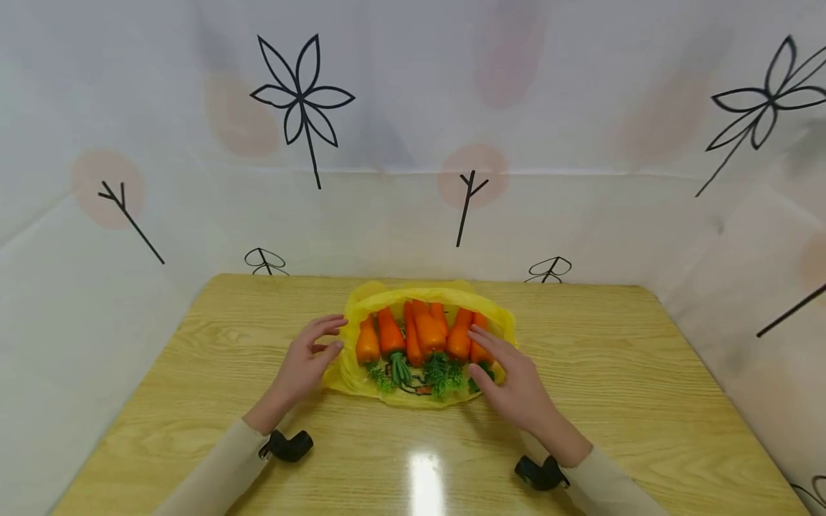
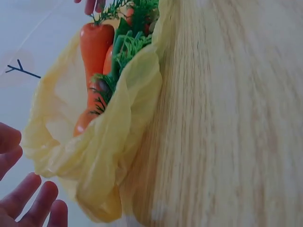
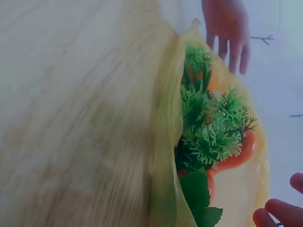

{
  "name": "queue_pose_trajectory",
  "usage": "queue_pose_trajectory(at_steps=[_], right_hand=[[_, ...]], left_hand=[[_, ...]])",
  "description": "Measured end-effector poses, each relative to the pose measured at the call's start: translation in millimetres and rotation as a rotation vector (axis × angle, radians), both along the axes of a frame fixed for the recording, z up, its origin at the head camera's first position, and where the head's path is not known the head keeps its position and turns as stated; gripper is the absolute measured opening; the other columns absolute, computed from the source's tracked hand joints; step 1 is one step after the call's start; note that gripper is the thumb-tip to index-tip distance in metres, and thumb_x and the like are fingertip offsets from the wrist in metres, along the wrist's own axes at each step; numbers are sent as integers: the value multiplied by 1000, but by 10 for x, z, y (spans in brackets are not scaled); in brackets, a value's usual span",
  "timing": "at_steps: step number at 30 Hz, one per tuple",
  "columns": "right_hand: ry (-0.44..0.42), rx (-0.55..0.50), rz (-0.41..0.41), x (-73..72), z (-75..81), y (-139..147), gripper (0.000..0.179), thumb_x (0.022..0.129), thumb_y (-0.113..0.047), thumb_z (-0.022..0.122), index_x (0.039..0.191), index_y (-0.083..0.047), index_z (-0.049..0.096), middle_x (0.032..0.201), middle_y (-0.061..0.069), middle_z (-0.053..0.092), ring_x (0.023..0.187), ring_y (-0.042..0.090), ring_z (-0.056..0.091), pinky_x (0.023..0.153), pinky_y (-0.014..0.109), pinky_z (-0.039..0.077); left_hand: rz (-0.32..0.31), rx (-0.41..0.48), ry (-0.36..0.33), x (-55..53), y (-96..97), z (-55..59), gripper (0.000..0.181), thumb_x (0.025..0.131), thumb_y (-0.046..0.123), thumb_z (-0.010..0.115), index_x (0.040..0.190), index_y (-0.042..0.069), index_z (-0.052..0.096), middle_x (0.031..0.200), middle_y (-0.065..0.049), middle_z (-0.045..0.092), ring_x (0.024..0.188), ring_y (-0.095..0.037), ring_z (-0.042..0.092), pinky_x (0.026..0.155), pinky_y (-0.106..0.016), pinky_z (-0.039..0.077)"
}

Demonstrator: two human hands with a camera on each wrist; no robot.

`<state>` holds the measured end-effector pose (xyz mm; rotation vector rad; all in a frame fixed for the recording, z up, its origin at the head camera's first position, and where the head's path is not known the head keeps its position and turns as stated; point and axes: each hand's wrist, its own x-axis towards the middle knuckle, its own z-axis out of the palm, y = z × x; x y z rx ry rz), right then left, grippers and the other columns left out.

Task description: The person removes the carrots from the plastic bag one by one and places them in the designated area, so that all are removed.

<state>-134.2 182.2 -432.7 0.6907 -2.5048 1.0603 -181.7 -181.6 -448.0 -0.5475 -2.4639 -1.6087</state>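
A yellow plastic bag (image 1: 351, 358) lies on the table with its mouth spread wide toward me. Inside it several orange carrots (image 1: 390, 333) lie side by side, their green leafy tops (image 1: 439, 373) pointing to the near rim. A dark cord-like thing with an orange piece (image 1: 422, 390) shows among the leaves. My left hand (image 1: 311, 358) is at the bag's left edge, fingers loosely bent, holding nothing. The right hand (image 1: 516, 383) reaches over the bag's right side, fingers extended, overlapping the rightmost carrot in the head view. In the left wrist view, left fingers (image 2: 40, 203) sit beside the bag's rim.
The wooden table (image 1: 600, 358) extends around the bag on both sides. Behind it hangs a white cloth (image 1: 387, 229) printed with black flowers and twigs. Dark camera mounts (image 1: 290, 446) sit at both wrists.
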Motion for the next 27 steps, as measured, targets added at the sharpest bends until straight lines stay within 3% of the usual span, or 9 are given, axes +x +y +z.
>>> queue_pose_trajectory(at_steps=[5, 13, 18, 27], right_hand=[[-27, -47, 32, -74, 16, -33, 49, 95, -11, 68, 143, -11, 55, 145, 13, 52, 129, 34, 52, 98, 57, 44], [-135, -127, 47, -201, 25, -60, 44, 98, -13, 65, 142, -12, 57, 143, 5, 55, 128, 29, 52, 97, 52, 47], [-173, -137, 57, -270, 53, -87, 43, 97, -11, 66, 140, -13, 59, 143, 8, 54, 129, 32, 52, 98, 54, 46], [-227, -173, 101, -405, 123, -147, 40, 96, -10, 68, 135, -7, 62, 139, 13, 56, 124, 34, 55, 96, 52, 48]], left_hand=[[-38, -3, -79, -75, -51, -84, 34, 101, 9, 60, 135, 11, 61, 142, -11, 50, 115, -32, 56, 92, -45, 49], [-184, 63, -173, -156, -153, -160, 43, 100, 5, 59, 142, 3, 50, 138, -22, 46, 103, -30, 61, 78, -30, 54], [-246, 61, -215, -196, -201, -190, 51, 99, 4, 62, 146, 8, 45, 136, -22, 45, 94, -24, 63, 72, -29, 53], [-261, 26, -234, -213, -159, -214, 57, 97, 9, 66, 148, 18, 40, 137, -22, 41, 98, -31, 60, 70, -32, 54]])
